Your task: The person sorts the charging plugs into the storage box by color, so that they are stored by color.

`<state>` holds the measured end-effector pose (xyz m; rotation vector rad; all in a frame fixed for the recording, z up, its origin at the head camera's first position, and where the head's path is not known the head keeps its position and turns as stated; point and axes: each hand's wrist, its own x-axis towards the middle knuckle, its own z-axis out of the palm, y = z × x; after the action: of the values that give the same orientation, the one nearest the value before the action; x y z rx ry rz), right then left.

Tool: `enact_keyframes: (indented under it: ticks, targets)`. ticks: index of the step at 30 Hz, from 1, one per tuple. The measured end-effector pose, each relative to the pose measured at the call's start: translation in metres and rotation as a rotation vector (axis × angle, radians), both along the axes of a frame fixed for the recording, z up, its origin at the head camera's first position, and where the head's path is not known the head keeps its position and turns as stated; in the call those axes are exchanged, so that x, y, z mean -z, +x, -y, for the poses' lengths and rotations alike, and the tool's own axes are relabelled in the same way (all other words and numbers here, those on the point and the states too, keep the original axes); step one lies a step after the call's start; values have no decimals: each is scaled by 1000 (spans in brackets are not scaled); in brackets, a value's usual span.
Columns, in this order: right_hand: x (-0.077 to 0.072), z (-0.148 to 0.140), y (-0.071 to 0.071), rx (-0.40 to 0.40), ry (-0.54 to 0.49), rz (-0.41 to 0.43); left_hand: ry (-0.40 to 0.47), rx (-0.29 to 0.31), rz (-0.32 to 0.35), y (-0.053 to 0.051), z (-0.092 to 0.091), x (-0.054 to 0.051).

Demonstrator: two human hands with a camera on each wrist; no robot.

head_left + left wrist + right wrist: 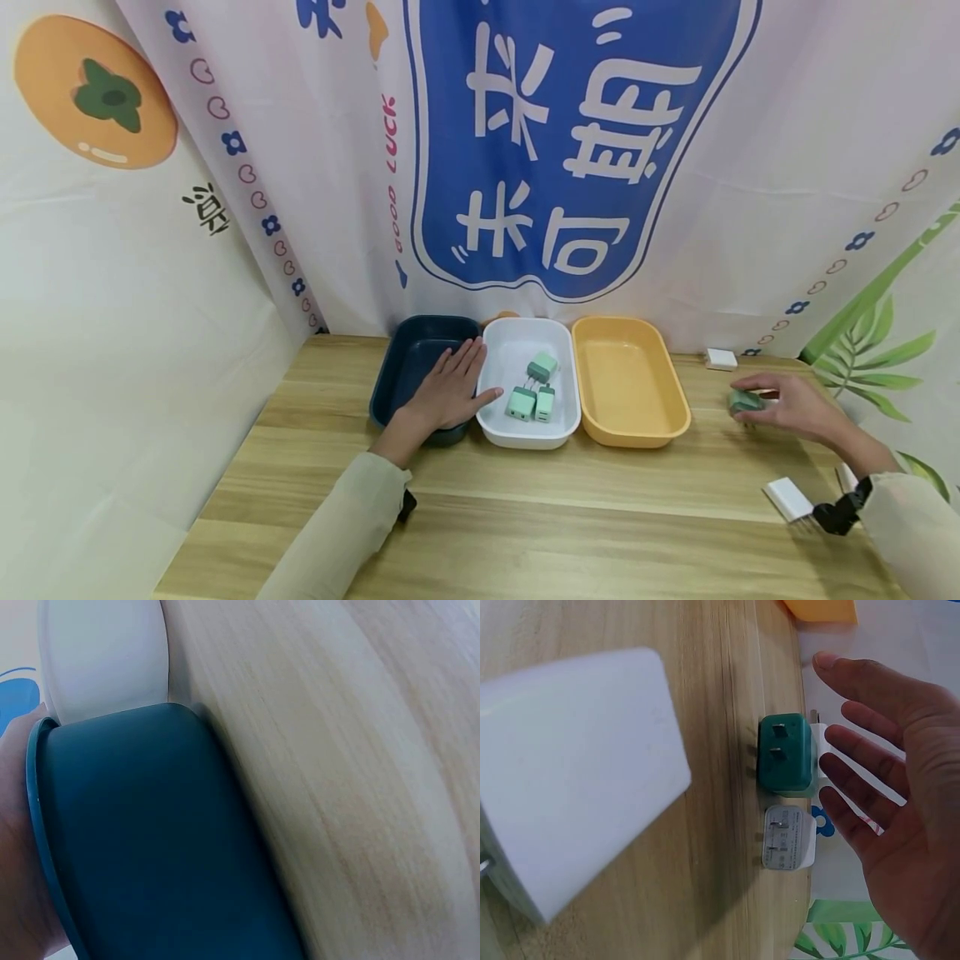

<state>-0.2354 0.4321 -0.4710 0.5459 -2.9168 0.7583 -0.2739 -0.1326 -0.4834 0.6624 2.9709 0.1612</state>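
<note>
My left hand lies with fingers extended over the dark blue tray, fingertips at the rim beside the white tray. In the white tray are three green plug chargers. On the right, the thumb and fingers of my right hand are spread about another green charger on the table. The right wrist view shows a gap between those loose fingers and that green charger, whose metal prongs face the camera. A white charger with small print stands beside it.
A yellow tray stands right of the white one. One white charger is at the table's back edge; another white charger lies near my right wrist, with a further white piece partly hidden there. A printed curtain hangs behind.
</note>
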Motion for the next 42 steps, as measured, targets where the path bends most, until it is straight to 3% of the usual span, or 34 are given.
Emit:
enact_keyframes:
  ticks: [14,22,31,42]
  targets:
    - [7,-5,-2,36,-17,87,8,1,3,1,-1,-1]
    - [10,-8,-2,18,-36,85,-8,-13,7,1,-2,-2]
    - [13,-9,-3,28,51,54,-27,-17,25,-1,-1,0]
    - [15,-10,-6,12,47,38,-27,-17,17,-1,-1,1]
